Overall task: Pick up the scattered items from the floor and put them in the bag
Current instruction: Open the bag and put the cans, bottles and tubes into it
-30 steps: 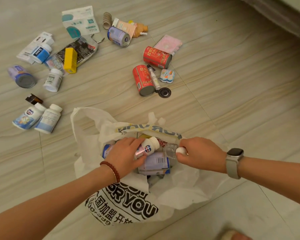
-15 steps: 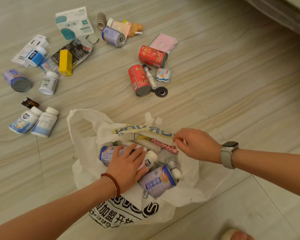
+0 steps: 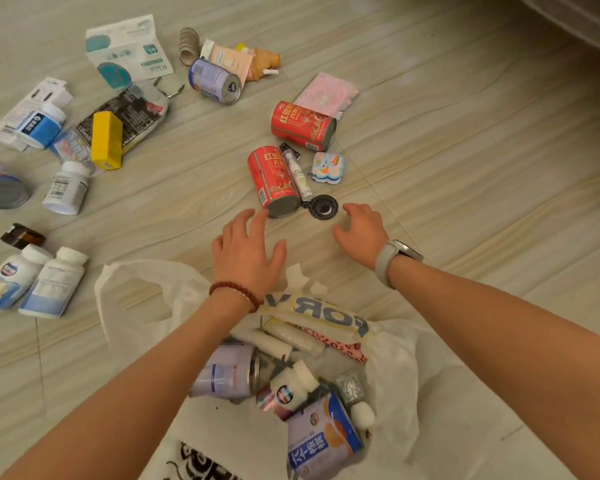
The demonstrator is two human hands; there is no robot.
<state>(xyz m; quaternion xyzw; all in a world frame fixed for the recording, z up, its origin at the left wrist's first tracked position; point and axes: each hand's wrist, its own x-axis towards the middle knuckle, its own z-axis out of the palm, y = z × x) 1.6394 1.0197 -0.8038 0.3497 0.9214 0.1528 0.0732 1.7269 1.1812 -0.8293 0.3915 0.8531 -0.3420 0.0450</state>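
On the floor [image 3: 447,174], the white plastic bag [image 3: 132,317] is spread open near the bottom of the view, partly filled with cans and bottles. Beyond it, the left hand [image 3: 246,252] and right hand [image 3: 361,232] are held empty, fingers apart, near a red can [image 3: 274,181] and a black disc [image 3: 323,208].

White plastic bag [image 3: 136,306] w/ black print lies open at 6 o'clock, holding cans, bottles, tubes. Two red cylindrical cans on their sides near centre: one [image 3: 274,180] at 12, other [image 3: 303,126] just beyond. Purple can [image 3: 213,81] on its side at 11. Yellow box [image 3: 106,140] at 10. Two white pill bottles [image 3: 32,282] lying together at 9.
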